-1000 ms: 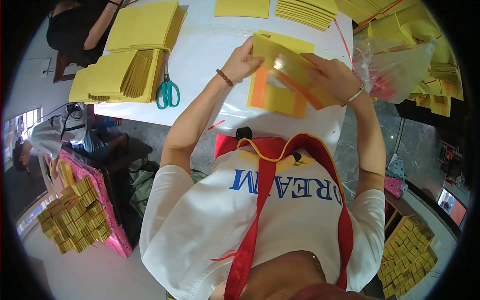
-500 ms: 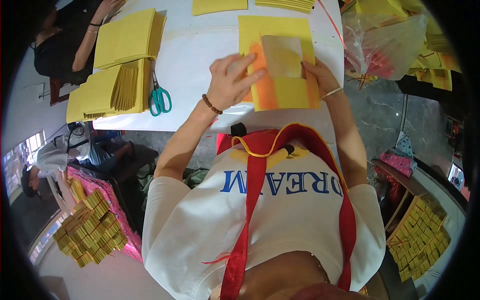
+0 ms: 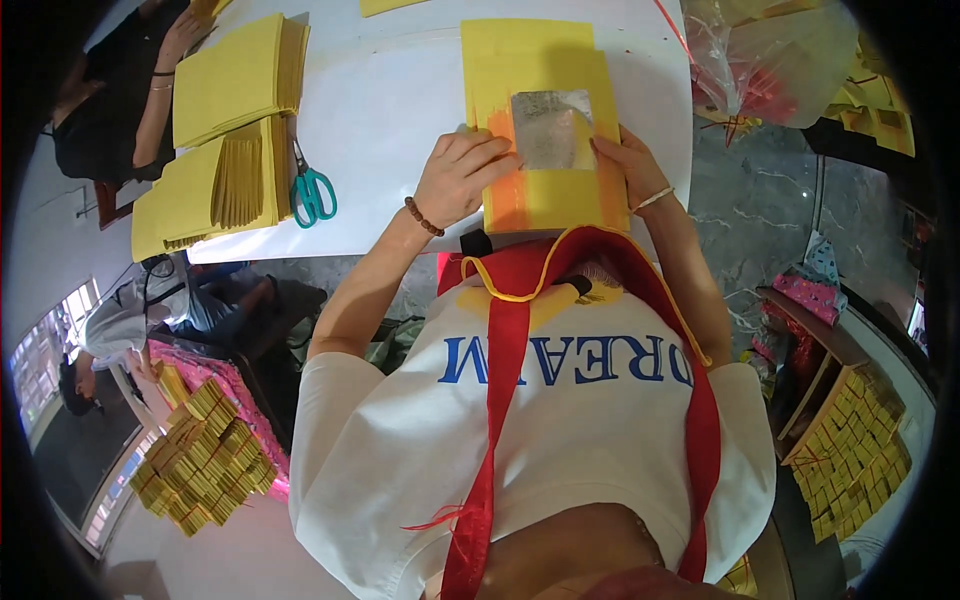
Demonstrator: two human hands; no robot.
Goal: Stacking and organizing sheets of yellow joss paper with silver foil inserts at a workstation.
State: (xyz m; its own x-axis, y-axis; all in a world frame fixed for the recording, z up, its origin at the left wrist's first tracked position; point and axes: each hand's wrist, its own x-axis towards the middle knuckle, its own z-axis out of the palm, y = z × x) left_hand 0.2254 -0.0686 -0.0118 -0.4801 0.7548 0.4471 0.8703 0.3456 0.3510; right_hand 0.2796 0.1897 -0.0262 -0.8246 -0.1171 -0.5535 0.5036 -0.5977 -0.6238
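Note:
A yellow paper sheet with orange bands down its sides and a silver foil square in its middle lies in front of me at the table's near edge. My left hand is closed at its left side, fingers curled over the orange band. At the right side my right hand grips the edge, thumb on top and the other fingers mostly hidden. More yellow paper shows beyond the sheet's far edge; I cannot tell how many layers lie there.
Folded yellow paper stacks stand on the white table at the left, with teal-handled scissors beside them. A clear plastic bag is at the far right. Another person's hand shows at the far left. Bundled yellow papers lie behind.
The sheet has come nearer to me. My left hand's spread fingers have closed onto its left side, while my right hand keeps hold of the right edge. The whole view has shifted slightly.

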